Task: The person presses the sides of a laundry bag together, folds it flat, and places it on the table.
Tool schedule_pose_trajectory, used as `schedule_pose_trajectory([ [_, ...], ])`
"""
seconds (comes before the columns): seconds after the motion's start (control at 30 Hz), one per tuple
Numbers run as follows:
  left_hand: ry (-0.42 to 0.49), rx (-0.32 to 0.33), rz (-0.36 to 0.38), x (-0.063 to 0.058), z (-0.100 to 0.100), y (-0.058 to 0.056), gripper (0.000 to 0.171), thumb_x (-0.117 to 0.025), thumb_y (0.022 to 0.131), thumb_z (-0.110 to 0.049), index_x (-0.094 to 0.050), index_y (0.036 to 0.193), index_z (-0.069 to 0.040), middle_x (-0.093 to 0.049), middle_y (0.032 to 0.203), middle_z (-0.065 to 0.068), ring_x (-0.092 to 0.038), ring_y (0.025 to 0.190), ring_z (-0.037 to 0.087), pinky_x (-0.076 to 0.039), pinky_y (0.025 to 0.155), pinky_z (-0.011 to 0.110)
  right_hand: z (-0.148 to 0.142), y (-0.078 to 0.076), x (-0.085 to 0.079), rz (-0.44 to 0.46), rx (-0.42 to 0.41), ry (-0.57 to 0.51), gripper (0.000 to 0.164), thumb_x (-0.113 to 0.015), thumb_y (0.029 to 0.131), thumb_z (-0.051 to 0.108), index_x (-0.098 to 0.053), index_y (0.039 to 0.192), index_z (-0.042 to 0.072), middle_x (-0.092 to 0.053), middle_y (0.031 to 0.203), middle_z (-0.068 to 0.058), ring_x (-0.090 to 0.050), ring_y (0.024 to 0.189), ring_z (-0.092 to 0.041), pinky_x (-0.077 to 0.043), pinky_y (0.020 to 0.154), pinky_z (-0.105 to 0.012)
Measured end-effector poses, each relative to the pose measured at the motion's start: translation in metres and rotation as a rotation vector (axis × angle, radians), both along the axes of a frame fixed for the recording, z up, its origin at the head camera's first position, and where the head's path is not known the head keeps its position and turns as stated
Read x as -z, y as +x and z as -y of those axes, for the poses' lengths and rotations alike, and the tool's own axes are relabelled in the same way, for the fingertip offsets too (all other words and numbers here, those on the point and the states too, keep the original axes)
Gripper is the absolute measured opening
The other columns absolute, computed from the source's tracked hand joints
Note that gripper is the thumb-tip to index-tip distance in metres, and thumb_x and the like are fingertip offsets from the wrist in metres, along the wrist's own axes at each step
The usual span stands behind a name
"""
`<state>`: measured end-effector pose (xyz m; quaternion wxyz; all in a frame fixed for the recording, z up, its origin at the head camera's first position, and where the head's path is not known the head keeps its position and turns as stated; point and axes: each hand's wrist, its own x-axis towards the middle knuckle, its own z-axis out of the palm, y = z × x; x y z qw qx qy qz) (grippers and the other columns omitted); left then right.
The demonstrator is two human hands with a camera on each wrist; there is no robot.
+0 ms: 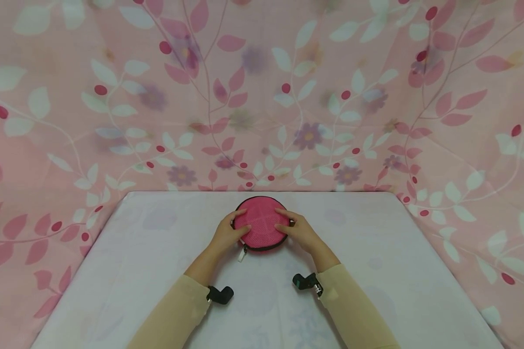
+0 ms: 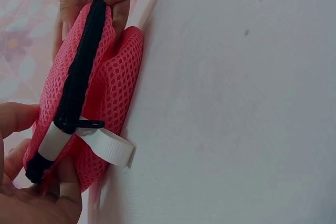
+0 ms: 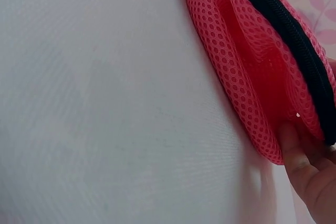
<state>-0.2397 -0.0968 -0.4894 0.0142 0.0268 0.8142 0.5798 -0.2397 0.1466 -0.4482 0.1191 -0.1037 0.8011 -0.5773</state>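
Note:
A round pink mesh zip pouch (image 1: 262, 223) with black edging is at the far middle of the white table. My left hand (image 1: 227, 233) grips its left side, thumb on the top face and other fingers around the edge. On the opposite side my right hand (image 1: 304, 232) holds it the same way. The left wrist view shows the black zipper (image 2: 79, 72) running along the rim, with a white pull tab (image 2: 113, 148) hanging near my left fingers. In the right wrist view a deep fold (image 3: 262, 77) in the pink mesh lies below the zipper.
The pale tablecloth (image 1: 262, 310) spreads in front of the pouch. Pink floral fabric (image 1: 262, 97) hangs behind the table and at both sides. Small black cameras (image 1: 220, 294) sit on the wrists, at the beige sleeves (image 1: 174, 310).

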Motion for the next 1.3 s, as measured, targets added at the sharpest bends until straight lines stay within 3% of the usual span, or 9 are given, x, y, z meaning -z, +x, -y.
schedule_pose_trajectory([
  [0.17, 0.017, 0.007, -0.012, 0.002, 0.001, -0.001, 0.056, -0.075, 0.090, -0.012, -0.056, 0.142, -0.011, -0.047, 0.149, 0.019, -0.047, 0.135, 0.032, -0.037, 0.112, 0.047, -0.001, -0.008, 0.012, -0.003, -0.012, 0.008, 0.059, -0.072, 0.093, 0.009, -0.049, 0.147, 0.006, -0.044, 0.150, -0.022, -0.057, 0.112, -0.026, -0.049, 0.085, -0.026],
  [0.3, -0.011, 0.016, -0.058, 0.004, 0.001, -0.002, 0.054, -0.075, 0.090, -0.012, -0.056, 0.141, -0.009, -0.047, 0.148, 0.019, -0.041, 0.139, 0.033, -0.033, 0.114, 0.047, -0.003, -0.018, 0.029, -0.014, 0.000, 0.003, 0.060, -0.073, 0.092, 0.010, -0.050, 0.147, 0.008, -0.044, 0.150, -0.021, -0.056, 0.114, -0.027, -0.049, 0.085, -0.026],
  [0.43, -0.044, 0.014, -0.094, 0.004, 0.001, -0.003, 0.053, -0.075, 0.089, -0.012, -0.058, 0.139, -0.007, -0.044, 0.149, 0.021, -0.036, 0.142, 0.036, -0.029, 0.116, 0.048, -0.003, -0.020, 0.034, -0.037, 0.019, 0.004, 0.058, -0.075, 0.091, 0.015, -0.054, 0.145, 0.012, -0.048, 0.147, -0.018, -0.056, 0.113, -0.026, -0.049, 0.085, -0.026],
  [0.6, -0.077, 0.010, -0.119, 0.004, 0.001, -0.004, 0.055, -0.075, 0.088, -0.014, -0.057, 0.139, -0.005, -0.035, 0.154, 0.026, -0.030, 0.144, 0.041, -0.025, 0.118, 0.050, -0.004, -0.020, 0.036, -0.052, 0.029, 0.018, 0.056, -0.076, 0.091, 0.019, -0.056, 0.144, 0.016, -0.051, 0.144, -0.015, -0.058, 0.107, -0.024, -0.049, 0.082, -0.027],
  [0.77, -0.112, 0.015, -0.107, 0.004, -0.001, -0.004, 0.057, -0.076, 0.089, -0.022, -0.057, 0.141, -0.010, -0.032, 0.157, 0.023, -0.027, 0.145, 0.043, -0.026, 0.116, 0.055, -0.003, -0.016, 0.030, -0.057, 0.030, 0.036, 0.056, -0.076, 0.091, 0.017, -0.057, 0.143, 0.015, -0.054, 0.141, -0.016, -0.059, 0.101, -0.024, -0.049, 0.079, -0.027],
  [1.0, -0.147, 0.021, -0.109, 0.005, -0.001, -0.002, 0.059, -0.077, 0.088, -0.027, -0.057, 0.142, -0.016, -0.029, 0.159, 0.017, -0.021, 0.145, 0.045, -0.029, 0.112, 0.062, -0.002, -0.020, 0.035, -0.079, 0.031, 0.087, 0.055, -0.075, 0.091, 0.015, -0.057, 0.143, 0.017, -0.044, 0.149, -0.018, -0.055, 0.122, -0.036, -0.051, 0.093, -0.040],
  [1.3, -0.331, 0.010, -0.176, 0.007, -0.004, -0.001, 0.059, -0.073, 0.089, -0.035, -0.056, 0.143, -0.017, -0.029, 0.160, 0.015, -0.022, 0.145, 0.044, -0.023, 0.106, 0.072, -0.002, -0.020, 0.035, -0.203, 0.022, 0.165, 0.053, -0.074, 0.091, 0.013, -0.058, 0.141, 0.009, -0.043, 0.145, -0.021, -0.047, 0.129, -0.035, -0.046, 0.101, -0.048],
])
